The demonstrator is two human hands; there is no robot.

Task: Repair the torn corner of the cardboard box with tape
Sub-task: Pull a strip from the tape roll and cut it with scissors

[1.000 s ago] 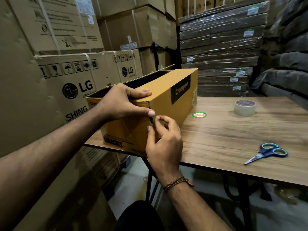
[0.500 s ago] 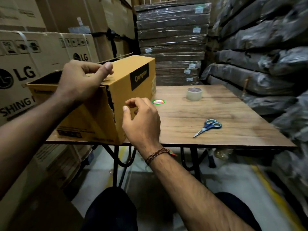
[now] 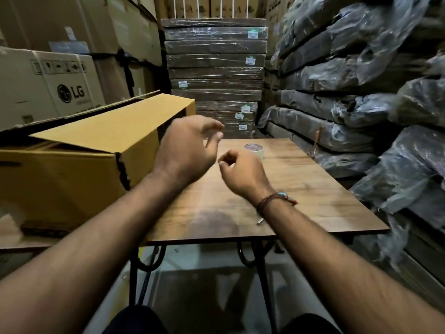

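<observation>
The yellow cardboard box (image 3: 72,174) lies on the left part of the wooden table (image 3: 301,189), its near right corner torn along a jagged dark split (image 3: 121,171). Both hands hover over the table to the right of the box, touching nothing. My left hand (image 3: 186,148) has loosely curled, spread fingers. My right hand (image 3: 240,172) is curled with fingertips pinched together and appears to hold nothing. The clear tape roll (image 3: 254,150) sits on the table just beyond my right hand. Only the scissors' tip (image 3: 260,221) shows under my right wrist.
LG cartons (image 3: 48,85) are stacked at the left behind the box. Wrapped flat packs (image 3: 214,68) stand behind the table, and plastic-covered bundles (image 3: 361,104) crowd its right side. The table's near edge (image 3: 216,238) faces me, with black metal legs below.
Both hands have left the box's torn corner and moved right, out over the table toward the tape roll. The view has swung right, so the box now sits further left.
</observation>
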